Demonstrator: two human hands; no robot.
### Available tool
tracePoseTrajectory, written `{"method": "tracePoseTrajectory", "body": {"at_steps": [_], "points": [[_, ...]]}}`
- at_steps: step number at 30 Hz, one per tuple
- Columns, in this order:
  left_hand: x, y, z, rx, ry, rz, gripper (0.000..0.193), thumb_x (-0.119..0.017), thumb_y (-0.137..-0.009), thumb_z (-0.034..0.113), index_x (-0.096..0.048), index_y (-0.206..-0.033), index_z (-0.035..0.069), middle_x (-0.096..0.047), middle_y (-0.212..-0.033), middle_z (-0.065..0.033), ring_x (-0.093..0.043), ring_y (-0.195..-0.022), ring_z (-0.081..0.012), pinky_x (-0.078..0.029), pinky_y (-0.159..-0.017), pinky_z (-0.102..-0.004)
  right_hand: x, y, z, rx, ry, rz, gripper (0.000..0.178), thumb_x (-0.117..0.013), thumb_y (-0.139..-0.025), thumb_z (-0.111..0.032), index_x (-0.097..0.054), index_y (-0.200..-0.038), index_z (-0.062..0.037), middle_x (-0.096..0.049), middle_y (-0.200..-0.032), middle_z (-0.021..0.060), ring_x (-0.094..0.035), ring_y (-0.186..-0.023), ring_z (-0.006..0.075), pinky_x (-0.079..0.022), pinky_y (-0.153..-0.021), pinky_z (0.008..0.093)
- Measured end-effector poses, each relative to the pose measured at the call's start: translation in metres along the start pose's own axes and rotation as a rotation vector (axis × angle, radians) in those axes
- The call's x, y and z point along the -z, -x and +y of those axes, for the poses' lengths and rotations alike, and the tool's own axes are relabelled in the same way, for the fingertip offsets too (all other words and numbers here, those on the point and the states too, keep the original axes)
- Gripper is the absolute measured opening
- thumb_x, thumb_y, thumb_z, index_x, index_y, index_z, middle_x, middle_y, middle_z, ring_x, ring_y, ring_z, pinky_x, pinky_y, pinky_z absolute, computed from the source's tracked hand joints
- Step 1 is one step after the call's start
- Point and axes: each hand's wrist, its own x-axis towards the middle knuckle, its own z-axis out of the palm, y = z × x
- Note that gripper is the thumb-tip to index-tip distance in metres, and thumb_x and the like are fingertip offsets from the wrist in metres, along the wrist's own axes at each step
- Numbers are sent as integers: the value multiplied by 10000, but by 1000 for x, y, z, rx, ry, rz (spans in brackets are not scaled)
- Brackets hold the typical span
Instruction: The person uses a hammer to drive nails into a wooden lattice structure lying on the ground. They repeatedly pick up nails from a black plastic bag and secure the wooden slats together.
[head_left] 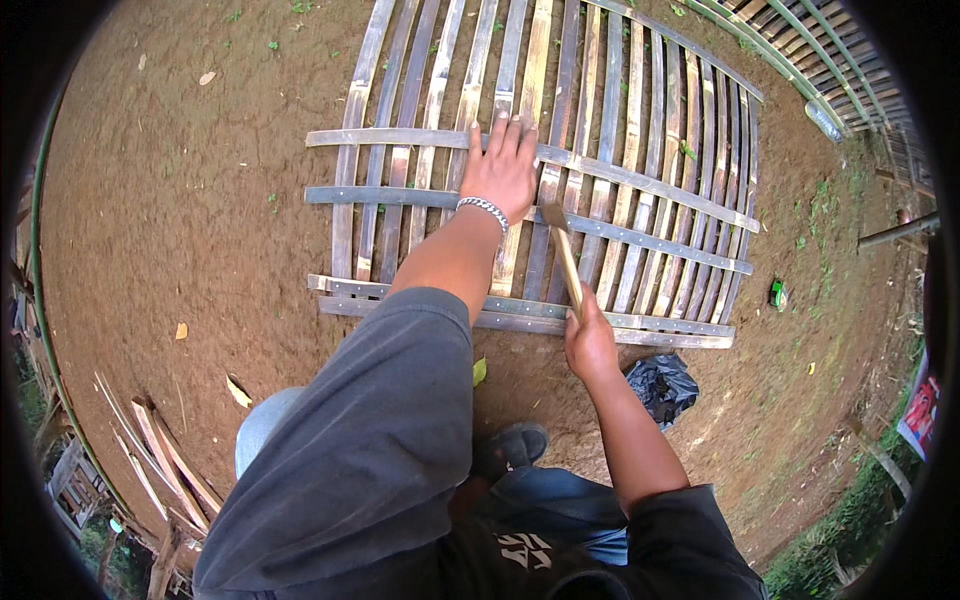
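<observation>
A panel of bamboo slats (pixel 655 188) lies on the dirt in front of me, long slats running away from me with several cross strips over them. My left hand (pixel 500 172) rests on its upper part, fingers stretched out across a cross strip and the slats. A chain bracelet circles that wrist. In my right hand (pixel 591 345), closed round its handle, is a hammer (pixel 568 262). The hammer's head is over the panel, close to the second cross strip and right of my left wrist; whether it touches the bamboo I cannot tell.
By the panel's near edge sits a black plastic bag (pixel 662 388). A small green object (pixel 777 294) lies to the right, and a clear plastic bottle (pixel 823 121) near the slatted fence at upper right. Loose bamboo strips (pixel 165 455) are piled at lower left.
</observation>
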Motion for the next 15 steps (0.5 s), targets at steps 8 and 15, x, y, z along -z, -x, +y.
{"method": "tracePoseTrajectory", "body": {"at_steps": [8,15], "points": [[2,0,-1,0,4,-29,540,-508,-969,244,-441,-1483,89,-387,-1594,-140,-246,-1535,-311,-135,-1254,-579,-3,8,-1,333,-207,428,400,-602,-955,-81,-534,-1331,38,-659,-1168,317,-674,-1028,475,-538,-892,490],[-4,7,0,-7,-5,6,531,-483,-980,243,-434,-1485,84,-396,-1582,-143,-254,-1531,-315,-140,-1252,-579,-6,3,-2,238,-118,313,517,-568,-982,-87,-400,-1471,-58,-623,-1214,347,-653,-1056,504,-540,-860,542]]}}
